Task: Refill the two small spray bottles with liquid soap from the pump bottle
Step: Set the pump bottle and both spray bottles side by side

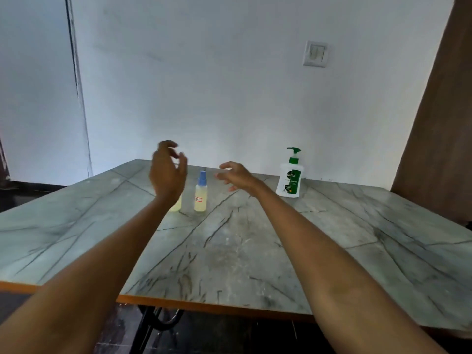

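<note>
Reaching out over the counter (255, 251) with both arms, nothing yet held. Left hand (167, 172) raised, fingers spread and loosely curled, empty, hovering above and in front of one spray bottle (176, 204), of which only the pale yellow base shows below the wrist. Right hand (237, 176) low, palm down, fingers splayed, empty too, clear of everything. Second spray bottle (201, 192) upright between the two hands, blue cap on, small label on the side, yellowish liquid well up the body. Pump bottle (290, 176) upright near the counter's far edge, to the right, well apart from the right hand, green pump head on top.

Judging by the look: small, light, thin plastic spray bottles, easy to tip with a careless knock, likely to flex under a hard squeeze. Best taken round the middle of the body with one hand, cap twisted off with the other. Narrow necks, so a real risk of soap running down the outside and making the plastic slippery. Pump bottle heavier, broad at the base, steady; best steadied at the shoulder while pressing the head, or gripped round the waist for lifting. No cap off yet, no refilling begun.
</note>
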A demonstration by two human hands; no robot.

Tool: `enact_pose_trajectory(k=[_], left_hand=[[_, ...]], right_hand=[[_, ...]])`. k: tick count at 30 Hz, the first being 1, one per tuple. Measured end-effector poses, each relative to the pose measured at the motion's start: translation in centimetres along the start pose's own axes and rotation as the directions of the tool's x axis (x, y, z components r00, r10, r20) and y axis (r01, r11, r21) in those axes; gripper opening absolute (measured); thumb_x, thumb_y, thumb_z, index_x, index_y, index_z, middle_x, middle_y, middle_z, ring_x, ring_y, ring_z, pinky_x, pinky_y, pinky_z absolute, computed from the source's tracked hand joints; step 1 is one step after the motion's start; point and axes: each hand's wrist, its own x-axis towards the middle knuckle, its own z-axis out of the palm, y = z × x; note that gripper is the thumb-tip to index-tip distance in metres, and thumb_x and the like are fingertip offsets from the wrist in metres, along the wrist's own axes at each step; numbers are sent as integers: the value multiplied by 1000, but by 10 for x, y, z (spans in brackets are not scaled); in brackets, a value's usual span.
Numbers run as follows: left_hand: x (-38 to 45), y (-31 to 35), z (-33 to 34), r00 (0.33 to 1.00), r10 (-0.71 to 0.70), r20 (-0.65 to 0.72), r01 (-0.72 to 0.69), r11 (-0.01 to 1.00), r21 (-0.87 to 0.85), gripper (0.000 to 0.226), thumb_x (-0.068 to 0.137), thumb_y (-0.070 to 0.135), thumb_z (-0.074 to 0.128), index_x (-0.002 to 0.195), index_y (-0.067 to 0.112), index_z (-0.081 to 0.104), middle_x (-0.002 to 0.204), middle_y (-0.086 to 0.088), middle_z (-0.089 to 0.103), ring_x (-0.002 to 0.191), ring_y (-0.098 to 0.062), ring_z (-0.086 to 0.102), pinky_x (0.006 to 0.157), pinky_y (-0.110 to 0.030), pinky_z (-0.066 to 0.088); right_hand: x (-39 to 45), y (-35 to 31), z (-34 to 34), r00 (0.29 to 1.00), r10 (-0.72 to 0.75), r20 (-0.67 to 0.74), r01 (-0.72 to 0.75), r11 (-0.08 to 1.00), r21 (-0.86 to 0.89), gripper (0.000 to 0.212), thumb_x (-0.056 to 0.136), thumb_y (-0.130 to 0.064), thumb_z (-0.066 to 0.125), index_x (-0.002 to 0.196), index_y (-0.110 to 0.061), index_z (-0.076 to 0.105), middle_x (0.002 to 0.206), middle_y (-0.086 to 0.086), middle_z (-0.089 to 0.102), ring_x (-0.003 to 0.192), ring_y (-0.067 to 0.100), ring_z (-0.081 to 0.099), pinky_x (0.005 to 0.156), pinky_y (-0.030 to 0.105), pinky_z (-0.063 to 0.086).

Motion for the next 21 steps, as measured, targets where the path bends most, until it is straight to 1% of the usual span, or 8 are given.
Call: enact_pose_trajectory(k=[2,3,6,8,10,14,18,21], left_hand=[[4,-25,-15,979,-205,-3,205,978,46,51,76,-3,56,123,13,45,112,-8,55,107,-24,50,80,-38,46],[6,-39,-20,945,-310,105,303,950,77,63,71,-10,57,128,12,41,123,-13,50,115,-28,46,86,-40,47],[8,-69,-29,684,-462,564,483,867,124,81,70,-19,63,139,8,32,138,-23,38,115,-34,47,78,-27,51],[6,-78,-25,589,-448,673,505,854,127,83,70,-14,69,141,7,31,139,-22,40,118,-37,48,84,-32,47],[4,-79,-17,599,-422,681,472,873,125,75,72,-5,73,137,4,37,134,-21,47,118,-36,50,88,-37,45],[11,-83,2,623,-348,701,283,935,213,54,74,7,76,121,-3,52,118,-22,58,98,-29,56,87,-40,47],[19,-82,25,597,-345,724,299,933,198,52,74,6,75,119,-5,51,116,-25,56,95,-31,55,90,-47,48],[23,-76,44,608,-315,729,295,942,161,55,76,8,74,122,-4,48,118,-23,54,106,-37,55,93,-49,48]], right_hand=[[0,-3,20,1000,5,27,-3,998,-62,58,85,-32,66,135,-11,44,130,10,51,109,20,54,67,27,51],[1,-3,29,1000,-14,19,16,995,-101,62,83,-33,68,136,-10,43,132,9,50,114,22,53,67,27,52],[6,-3,48,996,-93,-12,90,985,-148,65,78,-28,75,132,-5,47,128,12,57,112,23,57,83,32,51],[11,-1,58,993,-116,-20,110,974,-199,56,76,-21,77,123,-2,54,121,13,62,97,19,58,78,29,48],[16,2,62,993,-117,-19,110,967,-231,46,75,-13,76,115,0,58,117,16,63,94,22,59,79,30,49],[18,3,49,993,-120,11,118,959,-259,43,74,-5,73,114,4,58,114,20,64,104,32,62,89,46,52],[25,10,19,996,-92,-21,85,970,-227,41,75,-1,73,112,7,58,106,19,64,99,31,63,87,46,53],[36,19,-5,992,-92,-83,69,966,-250,37,74,-1,73,107,7,59,99,17,64,102,34,63,88,49,52]])
